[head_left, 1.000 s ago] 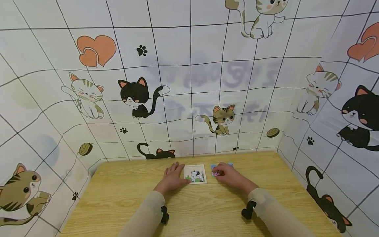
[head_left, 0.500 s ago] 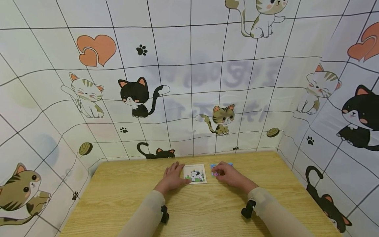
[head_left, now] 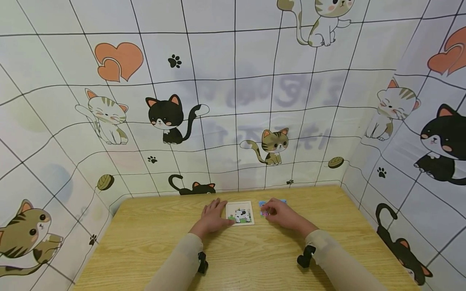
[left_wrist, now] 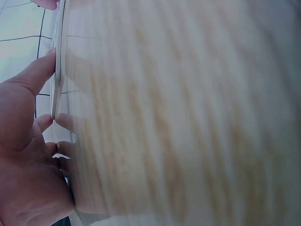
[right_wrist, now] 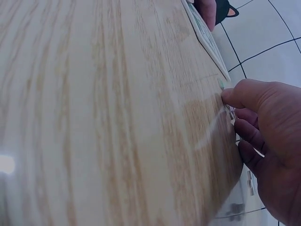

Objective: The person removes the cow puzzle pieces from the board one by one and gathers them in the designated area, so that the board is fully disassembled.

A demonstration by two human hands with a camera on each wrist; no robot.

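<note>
My left hand (head_left: 212, 218) lies with fingers spread along the left side of a square puzzle tray (head_left: 238, 203), its thumb touching the near left corner. In the left wrist view the tray (left_wrist: 59, 66) is seen edge-on, with the thumb against it. A black and white cow picture (head_left: 242, 216) on green fills the lower part of the tray. To the right, my right hand (head_left: 282, 213) pinches a small puzzle piece (head_left: 264, 213), its fingers curled low over the table. In the right wrist view the thumb and curled fingers (right_wrist: 249, 134) partly hide the piece.
Other blue puzzle pieces (head_left: 283, 201) lie behind the right hand, partly covered by it. The wooden table (head_left: 247, 258) meets a cat-printed cloth wall (head_left: 225, 165) at its back edge. A black wrist camera (head_left: 306, 257) sits on the right sleeve.
</note>
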